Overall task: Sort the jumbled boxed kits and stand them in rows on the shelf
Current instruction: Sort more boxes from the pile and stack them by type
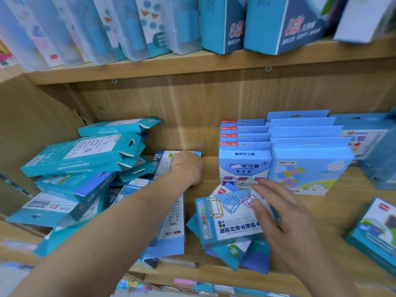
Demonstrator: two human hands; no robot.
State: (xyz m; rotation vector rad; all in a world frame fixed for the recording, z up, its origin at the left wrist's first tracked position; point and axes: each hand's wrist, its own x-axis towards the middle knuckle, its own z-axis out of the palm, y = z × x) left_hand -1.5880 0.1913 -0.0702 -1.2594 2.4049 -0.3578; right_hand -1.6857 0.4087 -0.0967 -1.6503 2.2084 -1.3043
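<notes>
The left hand (188, 168) grips the flat box (174, 219) by its far end, likely to stand it up, while the right hand (282, 213), fingers straight, steadies the loose stack (227, 224).

Translucent plastic cases (102, 28) lean in a row beside tall blue cartons (222, 24) on the upper board (192, 65).

The shelf (334, 202) is pale wood with streaked grain. The piled boxes (81, 155) are teal, one with a white panel of dark outline shapes. The long box (173, 213) is light blue with a white, black-printed face. The frame-picture box (229, 219) shows yellow, blue and pink frames on white. The standing boxes (244, 168) are sky blue with red tabs. The patchwork box (308, 172) carries pastel squares.
</notes>
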